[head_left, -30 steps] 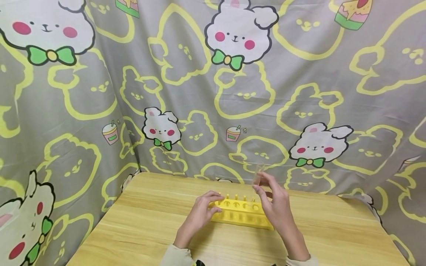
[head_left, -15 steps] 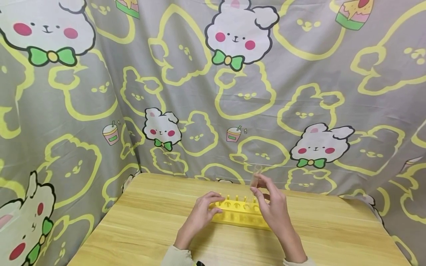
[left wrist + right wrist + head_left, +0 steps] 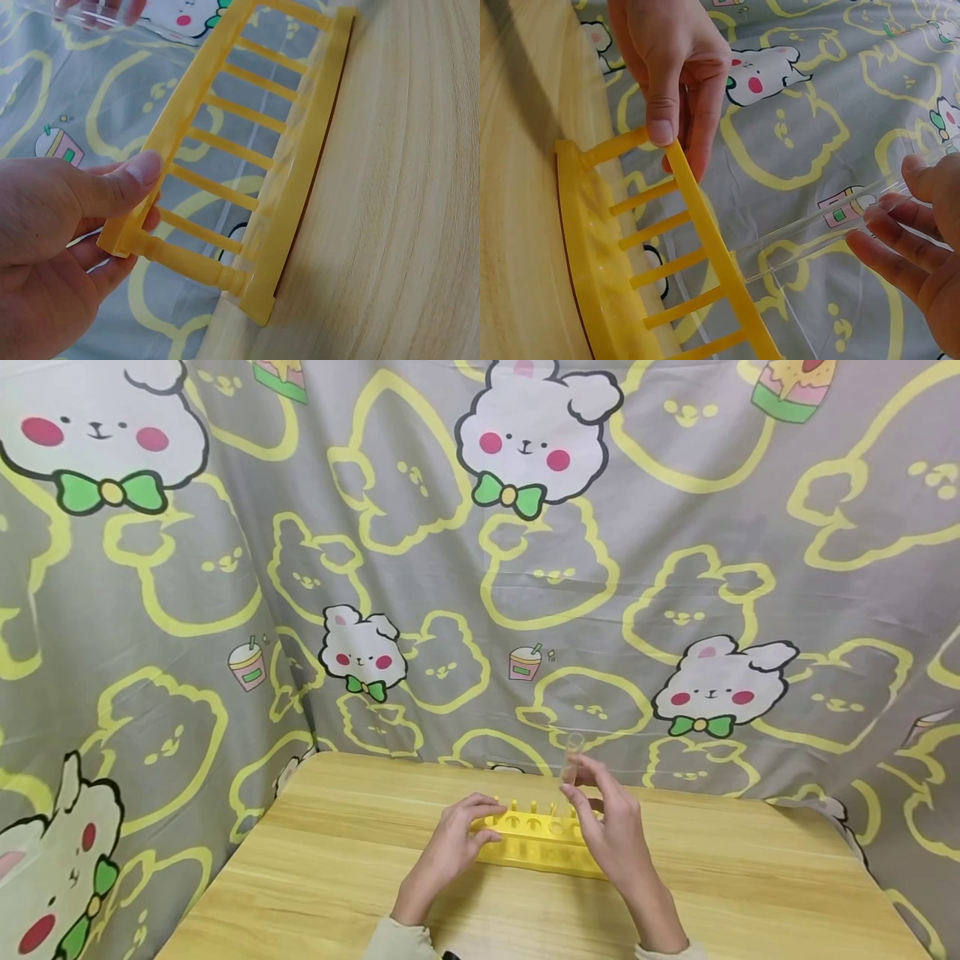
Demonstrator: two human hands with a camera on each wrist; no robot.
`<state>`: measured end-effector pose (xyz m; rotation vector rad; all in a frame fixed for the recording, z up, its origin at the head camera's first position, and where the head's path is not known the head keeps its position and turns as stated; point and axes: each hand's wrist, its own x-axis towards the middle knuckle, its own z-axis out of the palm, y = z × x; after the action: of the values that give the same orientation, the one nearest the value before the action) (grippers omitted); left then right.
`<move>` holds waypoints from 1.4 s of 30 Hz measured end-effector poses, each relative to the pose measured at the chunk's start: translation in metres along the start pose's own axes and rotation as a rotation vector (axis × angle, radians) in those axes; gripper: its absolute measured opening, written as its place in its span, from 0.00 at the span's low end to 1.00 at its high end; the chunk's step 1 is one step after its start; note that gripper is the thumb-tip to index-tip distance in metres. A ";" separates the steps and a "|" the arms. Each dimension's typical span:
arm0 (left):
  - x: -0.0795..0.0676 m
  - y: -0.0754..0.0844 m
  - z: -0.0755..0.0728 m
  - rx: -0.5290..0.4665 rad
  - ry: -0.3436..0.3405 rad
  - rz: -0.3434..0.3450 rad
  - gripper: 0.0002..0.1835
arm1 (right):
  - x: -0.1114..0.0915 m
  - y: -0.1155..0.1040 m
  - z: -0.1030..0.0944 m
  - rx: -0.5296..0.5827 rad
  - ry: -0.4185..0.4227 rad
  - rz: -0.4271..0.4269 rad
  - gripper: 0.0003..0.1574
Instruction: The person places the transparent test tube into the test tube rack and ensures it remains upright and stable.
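Note:
A yellow test tube rack (image 3: 525, 853) with round holes and a row of pegs stands upright on the wooden table. My left hand (image 3: 450, 837) grips the left end of its top plate, thumb on the plate in the left wrist view. In my right hand (image 3: 617, 820), a clear test tube (image 3: 572, 762) is held between thumb and fingers above the rack's right part. As the right wrist view shows, the tube's (image 3: 802, 238) lower end meets the top plate at a hole. Whether it has entered the hole, I cannot tell.
The table (image 3: 330, 835) has pale wood grain. A grey curtain (image 3: 435, 568) with rabbit prints hangs close behind its far edge and along the left and right sides. Behind the rack's far side is a strip of tabletop before the curtain.
My right hand has shifted slightly left and down with the test tube, which now stands more upright over the rack. The left hand stays put on the rack.

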<state>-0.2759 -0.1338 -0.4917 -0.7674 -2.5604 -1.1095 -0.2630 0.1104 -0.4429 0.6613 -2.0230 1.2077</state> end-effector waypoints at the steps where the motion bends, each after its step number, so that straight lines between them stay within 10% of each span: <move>1: 0.000 0.000 0.000 0.001 0.002 0.002 0.20 | 0.000 0.000 0.000 0.001 0.001 -0.007 0.30; 42: 0.001 -0.002 0.001 0.003 0.006 0.024 0.20 | -0.010 0.010 0.010 -0.007 -0.067 0.105 0.20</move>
<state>-0.2773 -0.1342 -0.4928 -0.7913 -2.5407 -1.0985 -0.2668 0.1069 -0.4593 0.6057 -2.1404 1.2528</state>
